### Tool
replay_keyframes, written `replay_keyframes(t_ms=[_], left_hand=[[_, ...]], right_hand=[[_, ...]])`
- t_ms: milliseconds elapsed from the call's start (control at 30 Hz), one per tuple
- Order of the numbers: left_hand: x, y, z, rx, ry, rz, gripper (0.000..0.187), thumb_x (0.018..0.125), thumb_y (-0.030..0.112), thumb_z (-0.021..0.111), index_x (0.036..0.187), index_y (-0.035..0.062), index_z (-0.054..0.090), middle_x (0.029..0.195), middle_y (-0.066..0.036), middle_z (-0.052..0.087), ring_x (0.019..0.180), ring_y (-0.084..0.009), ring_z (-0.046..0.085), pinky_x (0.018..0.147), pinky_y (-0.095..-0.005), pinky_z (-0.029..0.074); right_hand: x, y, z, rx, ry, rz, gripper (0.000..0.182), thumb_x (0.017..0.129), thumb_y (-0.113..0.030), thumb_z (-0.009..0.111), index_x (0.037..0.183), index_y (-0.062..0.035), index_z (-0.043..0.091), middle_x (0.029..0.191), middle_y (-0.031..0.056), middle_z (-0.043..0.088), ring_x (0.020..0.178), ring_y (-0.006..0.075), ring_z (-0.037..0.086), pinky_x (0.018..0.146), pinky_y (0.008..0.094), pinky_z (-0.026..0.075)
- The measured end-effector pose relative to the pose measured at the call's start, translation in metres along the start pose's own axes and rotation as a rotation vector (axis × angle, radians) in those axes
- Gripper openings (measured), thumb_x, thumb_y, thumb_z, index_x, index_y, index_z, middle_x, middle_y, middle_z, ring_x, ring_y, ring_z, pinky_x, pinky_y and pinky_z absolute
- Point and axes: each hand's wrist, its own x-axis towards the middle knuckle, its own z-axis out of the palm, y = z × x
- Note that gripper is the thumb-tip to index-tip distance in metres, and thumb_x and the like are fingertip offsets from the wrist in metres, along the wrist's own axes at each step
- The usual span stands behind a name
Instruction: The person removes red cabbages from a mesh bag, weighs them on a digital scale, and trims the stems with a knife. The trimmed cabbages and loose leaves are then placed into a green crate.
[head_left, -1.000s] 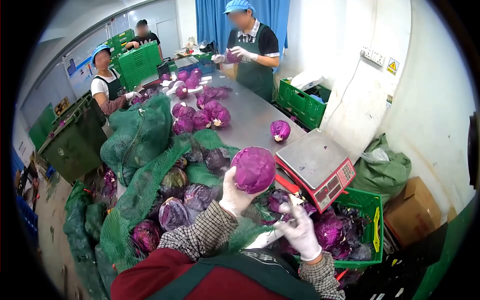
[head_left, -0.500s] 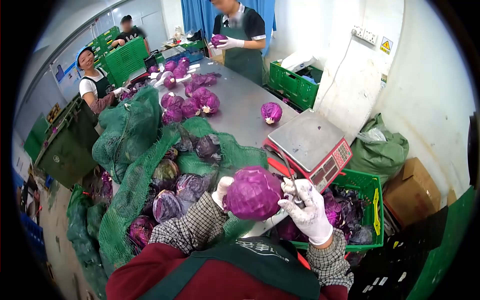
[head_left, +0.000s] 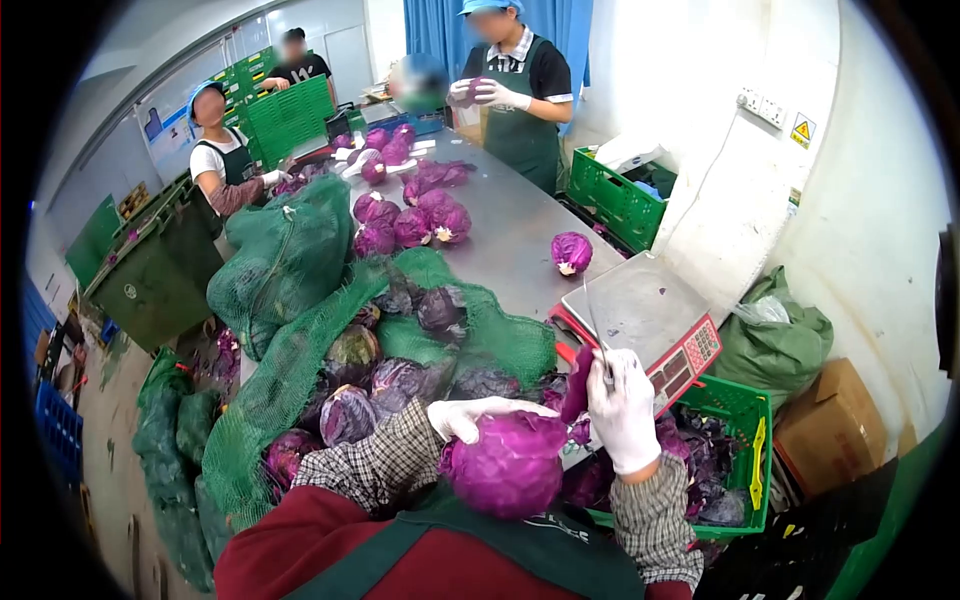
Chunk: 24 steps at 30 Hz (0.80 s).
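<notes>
A large red cabbage [head_left: 505, 468] is held close to my apron, its purple surface smooth and bright. My left hand [head_left: 478, 415], in a white glove, grips it from above with the fingers laid over its top. To the right of it, my gloved right hand [head_left: 626, 412] is closed around a knife [head_left: 596, 325], whose thin blade points up and away. A loose purple cabbage leaf [head_left: 577, 385] hangs at that hand's thumb side. Unpeeled red cabbages [head_left: 348, 414] lie on a green mesh sack [head_left: 265, 400] left of my hands.
A scale [head_left: 640, 305] stands ahead on the right, with a green crate [head_left: 762, 440] of leaves below it. Several cabbages [head_left: 413, 227] rest along the metal table [head_left: 505, 215]. A co-worker [head_left: 525, 110] opposite handles a cabbage; two more people are at the far left.
The cabbage has dropped lower, closer to my body. My left hand has shifted from its side onto its top. A leaf now hangs beside my right hand, and the view has turned slightly left.
</notes>
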Motion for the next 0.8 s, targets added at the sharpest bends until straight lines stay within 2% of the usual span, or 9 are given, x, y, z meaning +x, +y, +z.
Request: replay_keyframes(t_ms=[67, 167, 233, 367, 400, 467, 533, 733, 800], left_hand=[[0.005, 0.004, 0.016, -0.092, -0.053, 0.016, 0.118, 0.067, 0.06, 0.072, 0.145, -0.0114, 0.02, 0.152, -0.024, 0.023, 0.14, -0.0306, 0.028, 0.116, -0.0412, 0.017], [0.003, 0.001, 0.003, 0.015, -0.049, 0.086, 0.116, 0.067, 0.064, 0.072, 0.143, -0.0107, 0.026, 0.145, -0.022, 0.036, 0.133, -0.027, 0.038, 0.112, -0.0405, 0.026], [-0.009, -0.003, 0.002, -0.165, 0.047, 0.02, 0.106, 0.067, 0.057, 0.074, 0.141, -0.0062, 0.033, 0.138, -0.018, 0.046, 0.125, -0.0246, 0.049, 0.109, -0.0386, 0.033], [-0.033, -0.023, 0.0, -0.362, 0.096, 0.079, 0.089, 0.074, 0.044, 0.072, 0.139, -0.0043, 0.037, 0.134, -0.018, 0.049, 0.122, -0.0254, 0.051, 0.105, -0.039, 0.037], [-0.035, -0.026, 0.0, -0.378, 0.106, 0.091, 0.088, 0.074, 0.044, 0.072, 0.139, -0.004, 0.038, 0.134, -0.018, 0.05, 0.122, -0.0254, 0.051, 0.105, -0.0391, 0.037], [-0.04, -0.034, 0.0, -0.386, 0.121, 0.106, 0.086, 0.074, 0.043, 0.072, 0.138, -0.0035, 0.039, 0.134, -0.018, 0.05, 0.122, -0.0255, 0.051, 0.105, -0.0393, 0.038], [-0.04, -0.04, 0.0, -0.402, 0.14, 0.118, 0.084, 0.075, 0.043, 0.072, 0.138, -0.003, 0.039, 0.133, -0.018, 0.05, 0.122, -0.0255, 0.051, 0.105, -0.0396, 0.038], [-0.037, -0.044, -0.013, -0.398, 0.181, 0.139, 0.079, 0.076, 0.041, 0.071, 0.136, -0.0014, 0.042, 0.132, -0.017, 0.051, 0.122, -0.0256, 0.051, 0.104, -0.0403, 0.039], [-0.04, -0.043, -0.015, -0.389, 0.211, 0.164, 0.077, 0.076, 0.04, 0.071, 0.135, -0.0009, 0.043, 0.132, -0.017, 0.051, 0.122, -0.0256, 0.051, 0.104, -0.0405, 0.039]], right_hand=[[-0.002, 0.026, 0.024, 0.043, -0.048, 0.146, 0.017, 0.084, 0.002, 0.058, 0.101, 0.0011, 0.057, 0.09, 0.0132, 0.056, 0.08, 0.0318, 0.058, 0.066, 0.0394, 0.049], [-0.016, 0.044, 0.032, -0.306, -0.122, -0.281, 0.026, 0.073, -0.001, 0.064, 0.098, -0.0013, 0.061, 0.101, 0.0109, 0.057, 0.089, 0.0298, 0.059, 0.071, 0.0369, 0.05], [-0.011, 0.007, 0.013, 0.644, -0.242, 0.558, 0.031, 0.077, 0.002, 0.062, 0.108, -0.0004, 0.064, 0.102, 0.0108, 0.065, 0.095, 0.0228, 0.062, 0.081, 0.0356, 0.05], [-0.011, -0.016, 0.002, 0.752, -0.74, 0.28, 0.043, 0.082, -0.003, 0.061, 0.125, -0.0012, 0.056, 0.112, 0.0104, 0.065, 0.107, 0.0214, 0.059, 0.09, 0.0343, 0.048], [-0.024, -0.018, 0.017, 0.776, -0.547, 0.065, 0.031, 0.089, -0.012, 0.058, 0.117, -0.0012, 0.058, 0.103, 0.0145, 0.066, 0.094, 0.0263, 0.064, 0.079, 0.0365, 0.051], [-0.008, -0.012, 0.022, 0.702, -0.622, -0.218, 0.053, 0.078, -0.019, 0.076, 0.125, -0.0037, 0.056, 0.101, 0.009, 0.06, 0.085, 0.0207, 0.059, 0.075, 0.0328, 0.048], [-0.012, -0.007, 0.027, 0.798, -0.722, 0.028, 0.05, 0.071, -0.021, 0.08, 0.115, -0.0038, 0.063, 0.106, 0.009, 0.06, 0.103, 0.0258, 0.056, 0.09, 0.0363, 0.044], [-0.01, 0.006, 0.033, 0.875, -0.748, 0.274, 0.033, 0.083, -0.003, 0.066, 0.116, -0.0045, 0.062, 0.103, 0.0033, 0.061, 0.088, 0.0127, 0.058, 0.073, 0.0254, 0.046], [-0.009, 0.007, 0.037, 0.714, -0.635, 0.102, 0.025, 0.086, -0.002, 0.061, 0.111, -0.004, 0.063, 0.099, 0.0043, 0.063, 0.082, 0.0129, 0.059, 0.068, 0.0242, 0.046]])
